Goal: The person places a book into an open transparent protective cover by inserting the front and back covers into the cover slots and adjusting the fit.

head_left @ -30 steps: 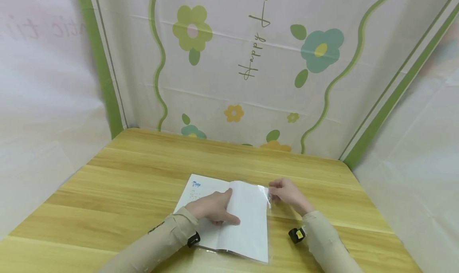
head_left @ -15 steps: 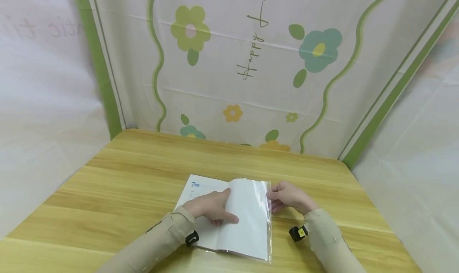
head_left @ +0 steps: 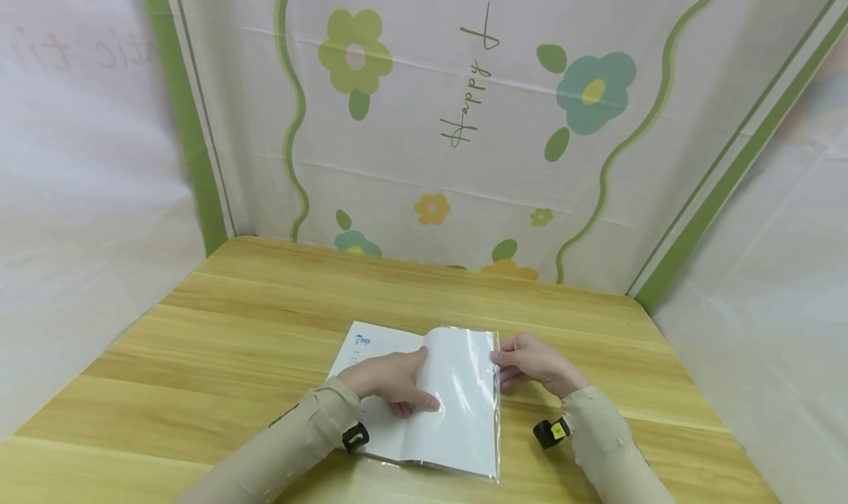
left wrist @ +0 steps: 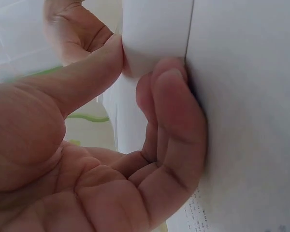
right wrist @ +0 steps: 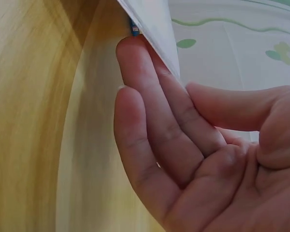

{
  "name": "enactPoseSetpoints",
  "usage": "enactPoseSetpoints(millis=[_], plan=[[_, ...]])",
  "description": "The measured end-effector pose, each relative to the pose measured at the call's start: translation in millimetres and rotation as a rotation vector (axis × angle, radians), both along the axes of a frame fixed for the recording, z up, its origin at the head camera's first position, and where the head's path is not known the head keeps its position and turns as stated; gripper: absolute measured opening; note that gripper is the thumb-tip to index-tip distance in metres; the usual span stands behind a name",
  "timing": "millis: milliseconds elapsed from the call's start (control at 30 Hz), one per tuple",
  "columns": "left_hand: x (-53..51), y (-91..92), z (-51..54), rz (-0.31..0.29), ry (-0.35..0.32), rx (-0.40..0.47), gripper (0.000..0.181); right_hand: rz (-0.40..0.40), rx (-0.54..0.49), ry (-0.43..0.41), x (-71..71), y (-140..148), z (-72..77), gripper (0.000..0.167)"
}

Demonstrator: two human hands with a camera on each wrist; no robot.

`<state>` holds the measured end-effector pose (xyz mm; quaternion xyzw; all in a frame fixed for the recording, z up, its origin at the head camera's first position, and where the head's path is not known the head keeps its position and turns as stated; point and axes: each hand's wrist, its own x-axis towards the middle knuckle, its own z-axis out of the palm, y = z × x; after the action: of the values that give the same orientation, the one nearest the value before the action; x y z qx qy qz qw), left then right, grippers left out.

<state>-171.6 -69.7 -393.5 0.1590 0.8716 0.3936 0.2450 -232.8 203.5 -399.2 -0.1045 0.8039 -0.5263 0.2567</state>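
An open booklet (head_left: 380, 336) lies on the wooden table, with small print and a blue mark on its left page. Its right leaf (head_left: 460, 416) is blank white, shiny with clear plastic film (head_left: 497, 445) that sticks out past the outer edge. Across the middle of the booklet, my left hand (head_left: 387, 380) holds the leaf near the fold, thumb on top; in the left wrist view its fingers (left wrist: 176, 113) curl beside the paper. My right hand (head_left: 535, 360) pinches the film-covered outer edge between thumb and fingers, the other fingers (right wrist: 130, 111) beneath.
Bare wooden tabletop (head_left: 199, 349) surrounds the booklet. A white fabric backdrop (head_left: 397, 136) with printed flowers stands behind the table, and white fabric hangs at both sides. Each wrist bears a black strap (head_left: 551, 432).
My right hand has shifted slightly down along the outer edge, from the upper corner. The clear film now lies flatter over the right leaf. My left hand has stayed nearly still.
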Motion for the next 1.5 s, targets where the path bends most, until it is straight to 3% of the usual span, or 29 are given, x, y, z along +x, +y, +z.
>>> enactPoseSetpoints(millis=[467, 700, 1000, 1500], plan=[[-6.6, -3.5, 2.3, 0.004, -0.108, 0.028, 0.096, 0.002, -0.015, 0.008, -1.0, -1.4, -2.6, 0.02], [-6.5, -3.5, 1.5, 0.006, -0.118, 0.037, 0.093, 0.009, -0.011, 0.015, -0.3, -4.2, -3.1, 0.022], [-1.2, -1.8, -1.2, 0.016, -0.08, 0.043, 0.094, 0.029, -0.058, -0.008, 1.7, -4.8, -4.8, 0.024], [-5.4, -5.1, -0.6, -0.018, -0.146, 0.059, 0.092, 0.036, -0.143, -0.055, 0.4, -2.6, -4.5, 0.015]])
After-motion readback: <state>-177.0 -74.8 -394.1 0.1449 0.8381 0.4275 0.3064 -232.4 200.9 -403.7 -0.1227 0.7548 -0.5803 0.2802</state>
